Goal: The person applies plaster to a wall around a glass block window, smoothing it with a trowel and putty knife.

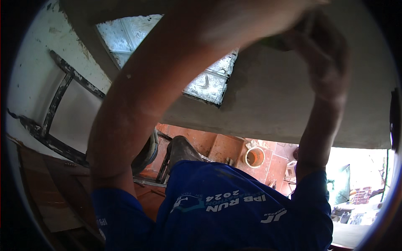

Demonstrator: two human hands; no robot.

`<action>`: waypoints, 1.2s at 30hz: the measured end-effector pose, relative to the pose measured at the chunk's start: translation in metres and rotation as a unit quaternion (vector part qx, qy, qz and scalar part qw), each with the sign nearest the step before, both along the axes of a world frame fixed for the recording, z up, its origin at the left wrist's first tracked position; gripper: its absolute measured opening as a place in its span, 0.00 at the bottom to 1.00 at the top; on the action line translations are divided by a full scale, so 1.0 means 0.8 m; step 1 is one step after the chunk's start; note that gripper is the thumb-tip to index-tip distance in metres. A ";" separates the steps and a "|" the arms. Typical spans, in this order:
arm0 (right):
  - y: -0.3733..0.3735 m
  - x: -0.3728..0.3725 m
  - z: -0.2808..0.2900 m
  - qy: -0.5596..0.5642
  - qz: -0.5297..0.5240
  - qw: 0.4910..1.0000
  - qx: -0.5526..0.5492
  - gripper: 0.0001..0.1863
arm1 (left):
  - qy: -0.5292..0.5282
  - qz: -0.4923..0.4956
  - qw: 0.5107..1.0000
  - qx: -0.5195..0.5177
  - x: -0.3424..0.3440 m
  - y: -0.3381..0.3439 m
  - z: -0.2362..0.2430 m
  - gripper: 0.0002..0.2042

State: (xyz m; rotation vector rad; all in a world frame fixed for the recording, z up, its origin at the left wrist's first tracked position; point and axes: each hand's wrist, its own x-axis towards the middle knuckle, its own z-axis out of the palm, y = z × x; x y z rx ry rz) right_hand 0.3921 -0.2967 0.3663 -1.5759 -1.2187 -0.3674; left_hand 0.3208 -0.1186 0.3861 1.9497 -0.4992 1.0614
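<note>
Both my arms reach up across a smooth grey plastered wall (268, 100). My left hand (302, 9) is at the top edge, beside my right hand, with its fingers mostly cut off or hidden. Curled fingers show on my right hand (328, 58), which is in shadow and slightly blurred. A dark greenish flat-looking piece (276, 42) shows between the hands against the wall; its kind is too dark to make out. Behind my left forearm, a glass-block window (209, 85) is set into the wall, its edges rough.
A black, paint-spattered metal frame (63, 90) leans at the left by a pale wall (35, 50). Below are a reddish tiled floor (274, 167), a pale bucket (254, 157) and a dark curved seat-like thing (147, 155). Bright outdoors shows at the lower right.
</note>
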 end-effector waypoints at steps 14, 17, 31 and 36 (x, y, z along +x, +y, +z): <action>-0.046 -0.009 0.010 -0.005 -0.134 0.989 -0.058 0.13 | -0.012 0.028 0.999 0.036 -0.022 -0.024 0.019 0.21; -0.039 -0.003 -0.004 -0.014 -0.187 0.978 -0.094 0.14 | -0.005 0.086 0.996 0.028 0.010 -0.040 -0.002 0.21; -0.030 -0.011 0.009 0.004 -0.101 0.989 -0.111 0.13 | 0.025 0.005 0.999 -0.030 -0.009 0.027 -0.014 0.13; -0.057 -0.007 0.023 -0.040 -0.200 0.976 -0.081 0.15 | 0.153 0.001 0.975 0.160 0.001 0.007 0.046 0.15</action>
